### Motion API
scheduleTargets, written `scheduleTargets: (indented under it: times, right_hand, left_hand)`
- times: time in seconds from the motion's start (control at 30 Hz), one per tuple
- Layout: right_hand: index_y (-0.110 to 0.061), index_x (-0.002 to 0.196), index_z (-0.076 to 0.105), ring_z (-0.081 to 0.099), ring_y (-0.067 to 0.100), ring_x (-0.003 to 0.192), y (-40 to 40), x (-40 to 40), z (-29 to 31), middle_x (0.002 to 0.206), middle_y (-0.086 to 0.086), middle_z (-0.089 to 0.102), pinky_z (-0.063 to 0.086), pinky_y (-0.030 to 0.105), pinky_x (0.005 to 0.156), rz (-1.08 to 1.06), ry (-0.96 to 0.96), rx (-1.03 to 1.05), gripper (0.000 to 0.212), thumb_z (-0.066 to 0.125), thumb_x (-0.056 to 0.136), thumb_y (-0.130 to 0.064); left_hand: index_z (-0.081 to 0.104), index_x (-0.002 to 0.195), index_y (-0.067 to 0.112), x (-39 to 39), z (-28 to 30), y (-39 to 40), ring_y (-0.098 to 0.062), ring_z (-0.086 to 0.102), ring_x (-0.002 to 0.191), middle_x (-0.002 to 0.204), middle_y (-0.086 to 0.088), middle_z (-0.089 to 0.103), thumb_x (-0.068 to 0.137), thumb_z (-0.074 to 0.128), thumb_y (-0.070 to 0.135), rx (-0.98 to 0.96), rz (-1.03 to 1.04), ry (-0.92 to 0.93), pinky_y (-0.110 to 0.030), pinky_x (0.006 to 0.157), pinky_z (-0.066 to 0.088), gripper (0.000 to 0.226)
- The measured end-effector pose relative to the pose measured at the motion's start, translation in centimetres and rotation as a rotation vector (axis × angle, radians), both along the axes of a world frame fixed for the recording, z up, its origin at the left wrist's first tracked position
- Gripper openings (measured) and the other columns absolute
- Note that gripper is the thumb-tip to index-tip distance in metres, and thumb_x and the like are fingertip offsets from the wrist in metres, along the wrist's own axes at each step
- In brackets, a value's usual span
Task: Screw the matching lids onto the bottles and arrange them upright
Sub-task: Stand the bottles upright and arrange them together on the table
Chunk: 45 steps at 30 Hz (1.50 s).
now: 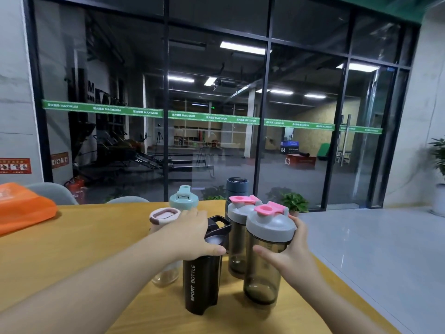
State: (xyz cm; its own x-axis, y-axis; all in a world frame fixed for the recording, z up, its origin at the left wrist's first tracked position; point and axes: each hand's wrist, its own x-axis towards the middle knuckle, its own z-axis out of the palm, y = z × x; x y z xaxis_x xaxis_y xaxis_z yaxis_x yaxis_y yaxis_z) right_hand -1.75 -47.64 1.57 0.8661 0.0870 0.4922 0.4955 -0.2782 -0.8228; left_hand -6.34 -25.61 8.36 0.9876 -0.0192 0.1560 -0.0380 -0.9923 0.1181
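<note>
Gripping black bottle (202,273) lid with left hand (192,233); clasping grey-lidded bottle (265,259) with right hand (292,254), both standing upright on table (72,237).

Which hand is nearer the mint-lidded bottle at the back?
Left. The left hand grips the black bottle just in front of the mint-lidded bottle. The right hand holds the near grey-lidded shaker, farther off to the right.

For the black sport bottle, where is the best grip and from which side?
Probably the mid-body of the black bottle, approached from the left. It stands upright, the left hand already covers its lid, and the shaker held by the right hand crowds its right side.
</note>
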Motion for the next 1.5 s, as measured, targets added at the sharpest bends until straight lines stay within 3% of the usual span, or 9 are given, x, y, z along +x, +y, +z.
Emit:
scheduleTargets:
  times: [0.17,0.33,0.6,0.87,0.97,1.03,1.13,1.27,1.5]
  right_hand:
    - [-0.038,0.125,0.018,0.047,0.008,0.108,0.5,-0.1,-0.9,0.117,-0.015,0.044,0.040,0.023,0.080,-0.090,-0.025,-0.063,0.098,0.089,0.058,-0.035]
    - [-0.031,0.135,0.018,0.045,0.008,0.105,1.2,-0.2,-1.6,0.117,-0.014,0.041,0.042,0.026,0.079,-0.186,-0.051,-0.133,0.109,0.089,0.053,-0.046]
    - [-0.030,0.137,0.017,0.048,0.019,0.119,2.5,-0.2,-2.8,0.132,-0.001,0.044,0.047,0.032,0.092,-0.272,-0.052,-0.059,0.117,0.090,0.048,-0.048]
    - [-0.037,0.140,0.006,0.040,0.018,0.128,2.4,-0.8,-2.7,0.137,-0.004,0.037,0.040,0.035,0.103,-0.261,-0.003,-0.091,0.118,0.083,0.052,-0.057]
    - [-0.032,0.145,0.007,0.035,0.016,0.130,1.6,-1.6,-1.5,0.137,-0.005,0.034,0.035,0.035,0.104,-0.253,0.043,-0.080,0.112,0.062,0.056,-0.073]
    - [-0.025,0.145,0.018,0.033,0.012,0.128,1.1,-1.8,-0.3,0.137,-0.004,0.035,0.033,0.034,0.105,-0.262,0.000,-0.076,0.103,0.043,0.058,-0.075]
    - [-0.021,0.130,0.044,0.032,0.003,0.113,0.8,-1.2,1.9,0.120,-0.011,0.042,0.028,0.023,0.094,-0.273,-0.206,-0.216,0.065,0.052,0.075,-0.055]
    - [-0.022,0.108,0.060,0.044,0.010,0.108,1.4,1.0,5.3,0.109,-0.010,0.055,0.040,0.026,0.090,-0.221,-0.360,-0.463,0.024,0.063,0.085,-0.031]
    - [-0.028,0.121,0.059,0.051,0.017,0.114,5.3,3.8,11.1,0.129,-0.003,0.054,0.045,0.031,0.088,-0.098,-0.165,-0.766,0.034,0.058,0.089,-0.039]
  left_hand:
    - [0.046,0.117,0.023,0.0,-0.1,0.1,-0.017,0.052,0.105,0.116,0.001,0.055,0.073,0.062,0.068,0.020,0.015,-0.002,-0.038,0.090,0.051,0.065]
    - [0.043,0.122,0.024,0.1,-0.4,0.2,-0.016,0.051,0.108,0.121,0.002,0.053,0.074,0.060,0.068,0.020,0.000,-0.028,-0.038,0.091,0.050,0.067]
    - [0.043,0.123,0.026,-0.1,-0.5,0.3,-0.013,0.052,0.105,0.119,0.005,0.053,0.075,0.059,0.068,-0.025,-0.028,-0.049,-0.035,0.088,0.052,0.066]
    - [0.036,0.134,0.026,0.1,-0.6,0.2,-0.020,0.043,0.121,0.128,0.001,0.048,0.074,0.056,0.072,0.152,0.025,-0.072,-0.043,0.102,0.034,0.079]
    - [0.039,0.133,0.027,0.3,-0.5,0.4,-0.019,0.042,0.118,0.123,0.002,0.047,0.073,0.054,0.073,0.161,0.027,-0.086,-0.042,0.102,0.031,0.077]
    - [0.041,0.129,0.029,0.5,-0.6,0.6,-0.019,0.042,0.116,0.119,0.003,0.047,0.073,0.055,0.072,0.141,0.035,-0.093,-0.041,0.102,0.031,0.072]
    - [0.045,0.122,0.031,1.0,-0.4,1.1,-0.018,0.042,0.111,0.113,0.004,0.047,0.071,0.057,0.070,0.086,0.063,-0.097,-0.039,0.099,0.029,0.065]
    - [0.050,0.109,0.030,2.3,0.2,1.9,-0.017,0.046,0.102,0.104,0.005,0.049,0.069,0.056,0.071,0.022,0.106,-0.137,-0.036,0.090,0.033,0.058]
    - [0.052,0.103,0.025,4.3,1.7,2.2,-0.019,0.047,0.095,0.093,0.005,0.049,0.073,0.059,0.068,-0.104,0.188,-0.141,-0.035,0.077,0.031,0.053]
